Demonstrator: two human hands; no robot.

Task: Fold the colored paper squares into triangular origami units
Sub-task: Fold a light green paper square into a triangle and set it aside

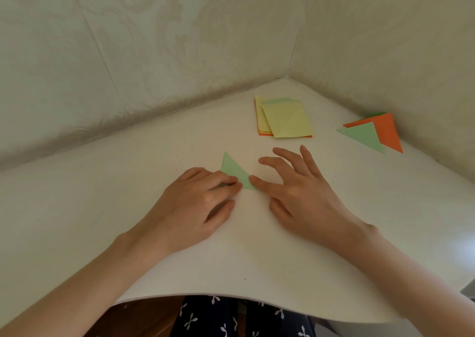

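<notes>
- Green triangle (pixel 235 172): the piece in work, lying flat on the white table (pixel 128 182) between my two hands, apex pointing away from me.
- Left hand (pixel 198 203): fingers curled over the triangle's left end, tips bearing down on the paper; thumb lies apart on the table. Whether a flap is lifted beneath them I cannot tell.
- Right hand (pixel 300 195): fingers straight and spread, gripping nothing; only the index tip touches the triangle's near right corner.
- Step, as I judge it: setting a crease on this piece.
- Method advised: pin the corner with the right index, match the edges exactly before pressing, then run a fingertip along the fold from the middle outward.
- Risk: thin paper slides on the smooth surface, so press before sliding.
- Stack of squares (pixel 285 120): yellow on top, unfolded, well beyond the right hand.
- Folded pieces: one green (pixel 362 136) over one orange (pixel 388 131), far right.
</notes>
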